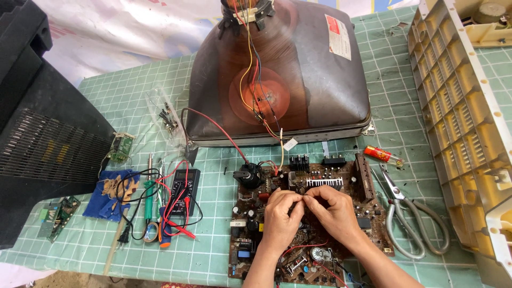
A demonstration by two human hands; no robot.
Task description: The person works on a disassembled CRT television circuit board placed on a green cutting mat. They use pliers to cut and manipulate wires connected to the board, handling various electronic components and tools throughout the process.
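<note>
Looking down from my head, my left hand [281, 213] and right hand [335, 210] meet fingertip to fingertip, pinching something too small to make out, just above the brown circuit board [250, 224]. I'd keep both wrists low and steady. The board lies directly under my hands, before the picture tube [320, 80].

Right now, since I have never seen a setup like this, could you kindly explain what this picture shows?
This single picture comes from a camera worn on a person's head, looking down at their own bare hands. The left hand and right hand meet fingertip to fingertip over a brown circuit board, pinching something too small to identify. Behind it stands a picture tube trailing coloured wires. On the green gridded mat lie scissors, a red lighter, a black multimeter with leads, and a soldering iron.
</note>
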